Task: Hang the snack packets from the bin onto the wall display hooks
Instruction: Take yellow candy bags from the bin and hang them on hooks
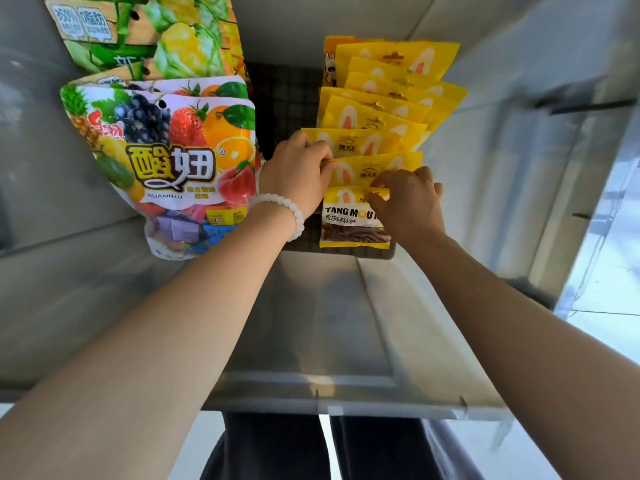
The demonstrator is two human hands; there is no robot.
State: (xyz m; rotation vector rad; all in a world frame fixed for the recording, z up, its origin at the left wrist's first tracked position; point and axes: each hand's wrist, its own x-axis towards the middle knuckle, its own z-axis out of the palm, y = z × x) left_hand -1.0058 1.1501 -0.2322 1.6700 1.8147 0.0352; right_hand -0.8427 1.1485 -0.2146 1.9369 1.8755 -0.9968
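Note:
Several yellow snack packets (377, 116) hang in a row on a hook of the dark wire wall grid (287, 98). The frontmost yellow packet (349, 220), printed TANG MOUTH with brown candy showing, hangs lowest. My right hand (408, 202) pinches the top edge of that front packet. My left hand (298, 168), with a white bead bracelet on the wrist, pinches the left top corner of the packet just behind it (367, 166). The hook itself is hidden by packets and fingers.
Large fruit-candy bags (166, 161) hang to the left of the yellow row, with green and yellow bags (156, 32) above them. A grey bin (329, 323) sits below my arms. White walls flank the display on both sides.

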